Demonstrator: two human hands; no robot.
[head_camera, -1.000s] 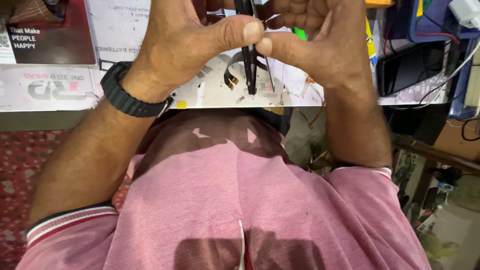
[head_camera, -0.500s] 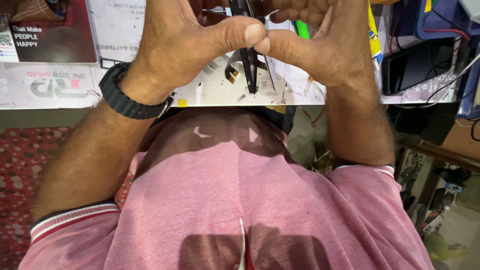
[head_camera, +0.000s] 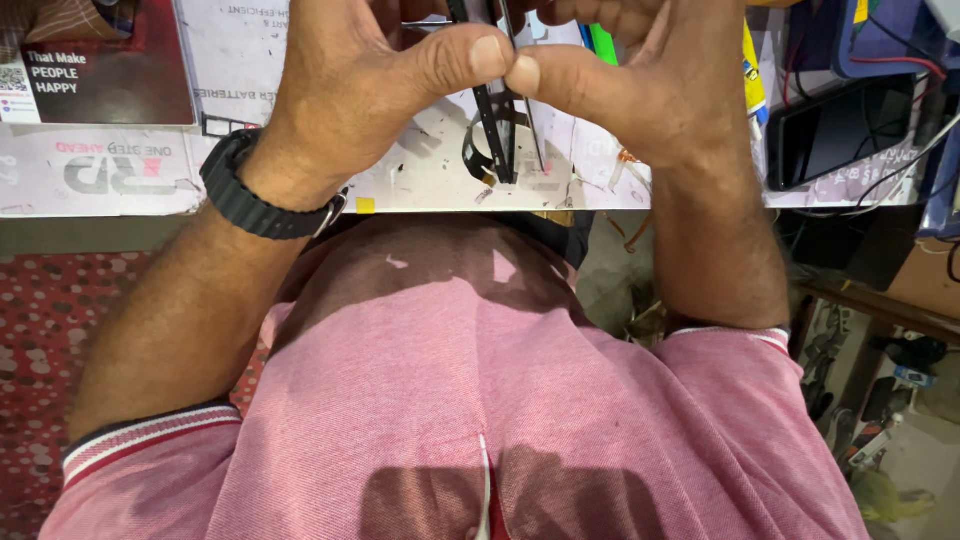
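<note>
My left hand, with a black watch on its wrist, and my right hand meet at the top of the view, thumb tips pressed together. Between them they grip a thin black flat part, seen edge-on and pointing down toward me. A curved black ribbon strip hangs off its left side, and a thin metal strip runs along its right. The fingers and the upper end of the part are cut off by the frame's top edge.
The hands work over a white paper-covered bench. A dark phone and cables lie at the right, a dark red printed box at the top left. My pink shirt fills the foreground, with red patterned flooring to the left.
Both hands stay clasped on the black part with thumbs together. They have shifted only slightly within the view.
</note>
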